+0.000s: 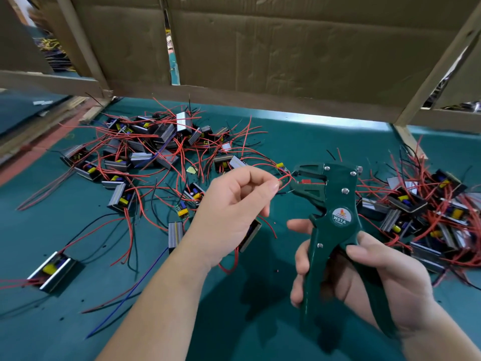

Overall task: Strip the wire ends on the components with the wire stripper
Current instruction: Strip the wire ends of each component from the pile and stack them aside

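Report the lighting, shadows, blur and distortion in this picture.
Head view: a bright band of glare lies on the teal table mat under the brown cardboard wall; the left hand and the right hand holding the dark green wire stripper throw soft shadows on the mat; the pale wooden post leans at the right edge, likely wide-angle distortion; the top left corner is blurred, the stripper's label sharp.

Even, fairly bright light falls from above; a pale strip of glare lies on the surface (325,142) under the cardboard (286,48); soft shadows pool beneath my left hand (234,212); edges bend; the left side blurs.
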`<action>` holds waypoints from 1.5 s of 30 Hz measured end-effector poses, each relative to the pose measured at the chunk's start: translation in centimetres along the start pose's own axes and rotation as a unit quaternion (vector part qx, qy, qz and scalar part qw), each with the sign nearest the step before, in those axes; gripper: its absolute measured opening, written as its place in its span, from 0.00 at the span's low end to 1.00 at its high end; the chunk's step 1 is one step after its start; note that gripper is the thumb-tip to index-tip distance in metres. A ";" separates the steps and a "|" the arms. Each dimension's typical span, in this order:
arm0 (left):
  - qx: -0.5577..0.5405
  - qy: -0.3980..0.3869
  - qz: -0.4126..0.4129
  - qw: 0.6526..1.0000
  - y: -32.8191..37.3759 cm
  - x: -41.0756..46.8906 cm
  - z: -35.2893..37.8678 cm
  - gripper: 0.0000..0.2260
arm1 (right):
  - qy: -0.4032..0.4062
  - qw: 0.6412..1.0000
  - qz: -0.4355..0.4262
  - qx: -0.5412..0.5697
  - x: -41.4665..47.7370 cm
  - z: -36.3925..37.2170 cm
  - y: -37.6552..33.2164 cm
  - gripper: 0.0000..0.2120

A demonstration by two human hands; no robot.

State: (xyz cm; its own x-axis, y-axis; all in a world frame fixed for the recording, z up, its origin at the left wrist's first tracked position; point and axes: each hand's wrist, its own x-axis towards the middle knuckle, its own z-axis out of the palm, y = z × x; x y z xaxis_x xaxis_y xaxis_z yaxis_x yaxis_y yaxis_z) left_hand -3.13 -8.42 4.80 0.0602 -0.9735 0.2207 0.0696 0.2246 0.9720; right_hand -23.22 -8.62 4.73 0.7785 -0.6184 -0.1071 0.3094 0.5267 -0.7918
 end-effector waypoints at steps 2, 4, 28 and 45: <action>0.014 0.006 0.021 1.000 0.1 0.0 -0.1 0.06 | -0.009 1.000 0.010 -0.004 -0.1 0.0 -0.1 0.32; 0.033 0.006 0.036 0.999 0.1 0.0 -0.2 0.06 | -0.012 1.000 0.016 -0.016 -0.2 0.0 0.0 0.32; 0.261 0.013 0.164 0.951 0.6 -0.3 -0.6 0.04 | 0.046 0.996 0.033 -0.071 -0.1 -0.1 0.7 0.22; 0.410 -0.020 0.073 0.909 -0.8 0.1 -1.6 0.06 | 0.208 0.976 0.024 -0.053 1.1 1.3 2.5 0.21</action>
State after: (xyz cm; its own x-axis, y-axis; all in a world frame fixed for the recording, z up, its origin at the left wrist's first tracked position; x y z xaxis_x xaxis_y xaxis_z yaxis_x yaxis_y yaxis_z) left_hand -1.58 -8.67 3.94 -0.0278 -0.9405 0.3387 -0.7027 0.2593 0.6625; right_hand -20.85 -7.24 3.46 0.4951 -0.7889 -0.3639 0.2024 0.5121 -0.8347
